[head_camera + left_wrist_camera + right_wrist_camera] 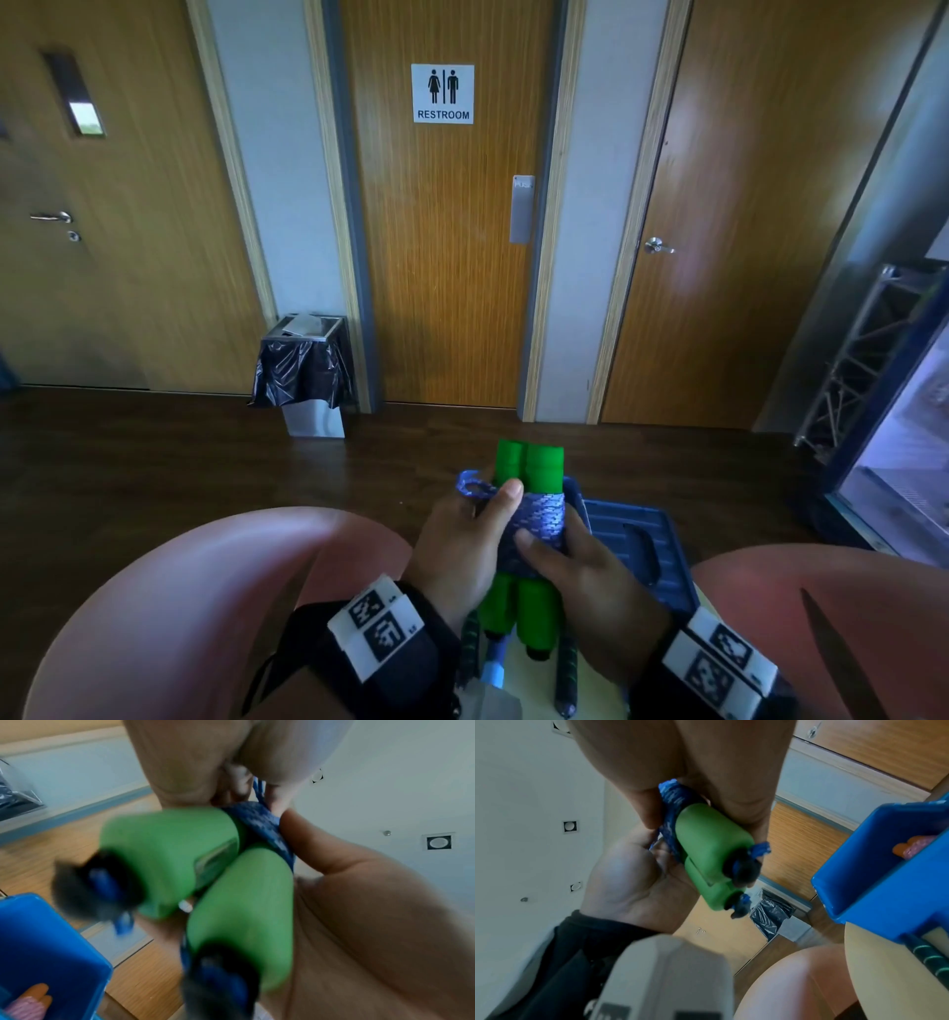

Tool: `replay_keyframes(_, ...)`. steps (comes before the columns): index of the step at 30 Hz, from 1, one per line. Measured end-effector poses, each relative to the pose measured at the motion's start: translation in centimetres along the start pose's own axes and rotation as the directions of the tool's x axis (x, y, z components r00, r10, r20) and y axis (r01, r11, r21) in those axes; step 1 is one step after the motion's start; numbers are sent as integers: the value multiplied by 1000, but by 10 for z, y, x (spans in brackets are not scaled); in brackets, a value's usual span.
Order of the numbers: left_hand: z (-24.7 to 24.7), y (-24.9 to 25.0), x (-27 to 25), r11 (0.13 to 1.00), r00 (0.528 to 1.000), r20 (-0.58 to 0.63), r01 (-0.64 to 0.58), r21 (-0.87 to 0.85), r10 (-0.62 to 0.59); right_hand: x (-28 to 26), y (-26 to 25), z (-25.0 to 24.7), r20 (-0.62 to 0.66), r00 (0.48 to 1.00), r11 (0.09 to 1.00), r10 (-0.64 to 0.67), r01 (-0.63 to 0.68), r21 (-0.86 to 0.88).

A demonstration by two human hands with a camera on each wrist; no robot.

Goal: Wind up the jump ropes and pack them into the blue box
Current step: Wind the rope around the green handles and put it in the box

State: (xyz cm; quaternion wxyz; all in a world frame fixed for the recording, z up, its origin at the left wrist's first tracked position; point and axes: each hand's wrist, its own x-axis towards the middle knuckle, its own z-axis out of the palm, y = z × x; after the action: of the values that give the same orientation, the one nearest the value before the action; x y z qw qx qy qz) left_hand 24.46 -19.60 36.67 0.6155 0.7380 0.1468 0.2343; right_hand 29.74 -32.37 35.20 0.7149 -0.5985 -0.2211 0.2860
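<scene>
Both hands hold a jump rope with two green handles (pixel 529 465) side by side and blue rope (pixel 539 519) wound round their middle. My left hand (pixel 493 514) grips the bundle from the left, thumb on the winding, beside a small free loop (pixel 470 485) of rope. From the right, my right hand (pixel 544 550) grips the winding with its thumb on top. The wrist views show the handles (pixel 205 872) (pixel 711 845) with black end caps. The blue box (pixel 631 545) sits just behind the hands; inside it lies a pink rope with orange handles (pixel 913 845).
A dark rope with green stripes (pixel 567 673) lies on the pale table (pixel 885 983) below the hands. A lined bin (pixel 308 370) stands by the restroom door. A metal truss (pixel 847 390) and a cabinet stand at the right.
</scene>
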Motion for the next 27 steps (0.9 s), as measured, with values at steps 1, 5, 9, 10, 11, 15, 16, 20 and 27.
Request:
replay_keyframes(1, -4, -1, 1, 999, 1000, 16, 15, -32, -14, -1, 0, -1, 1, 1000, 1000, -5, 5, -19)
replay_keyframes(5, -15, -12, 5, 998, 996, 84, 32, -46, -28, -1, 4, -2, -33, 999, 1000, 21, -22, -21)
replay_keyframes(9, -17, -15, 9, 989, 995, 94, -25, 144, 11, 0, 2, -4, -59, 995, 996, 86, -85, 13)
replay_keyframes(10, -19, -15, 9, 978, 995, 102, -41, 203, 21, 0, 2, -7, -61, 995, 996, 84, -85, -6)
replay_keyframes(11, -20, -16, 10, 972, 993, 108, -60, 229, 36, -2, 0, -10, -54, 995, 997, 79, -80, -18)
replay_keyframes(15, -14, -19, 12, 955, 990, 105, -118, 273, 93, -9, -10, -26, 6, 992, 991, 127, -127, 50)
replay_keyframes(16, -9, -17, 11, 945, 989, 97, -136, 296, 112, -9, -12, -32, 7, 990, 987, 143, -143, 76)
replay_keyframes(20, 21, -6, 7, 888, 966, 55, -255, 382, 254, -9, -19, -59, -39, 984, 980, 171, -166, 114)
replay_keyframes(27, 99, 16, 2, 824, 916, 18, -369, 429, 401, -16, -32, -123, -49, 983, 976, 178, -170, 132)
